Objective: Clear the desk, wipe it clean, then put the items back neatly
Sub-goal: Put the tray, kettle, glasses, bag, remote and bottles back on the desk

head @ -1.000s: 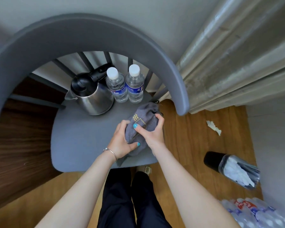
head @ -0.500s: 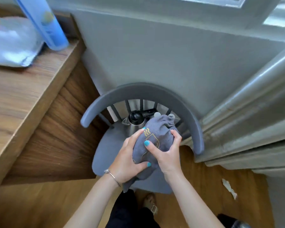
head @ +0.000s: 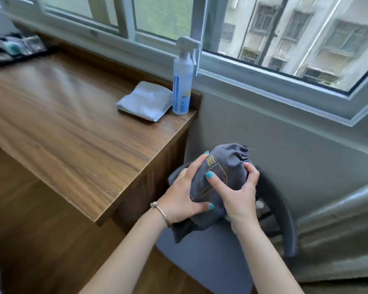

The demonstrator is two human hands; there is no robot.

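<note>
I hold a grey drawstring pouch [head: 225, 168] with a yellow emblem in both hands, above the grey chair [head: 212, 257] and just right of the desk corner. My left hand [head: 181, 196] grips its lower left side, thumb underneath. My right hand [head: 236, 192] grips its right side, thumb across the emblem. The wooden desk [head: 72, 132] stretches to the left. A folded white cloth [head: 145, 100] lies near its far right corner, beside a blue spray bottle [head: 182, 81] standing upright.
A dark tray with small items [head: 15, 47] sits at the desk's far left, blurred. A window [head: 263, 39] runs along the wall behind. The chair's curved backrest [head: 285, 219] is at my right, with a curtain [head: 338, 230] beyond it.
The pouch has been lifted off the chair seat in both hands. My view has swung up from the chair to the desk and window; the kettle and water bottles are out of sight.
</note>
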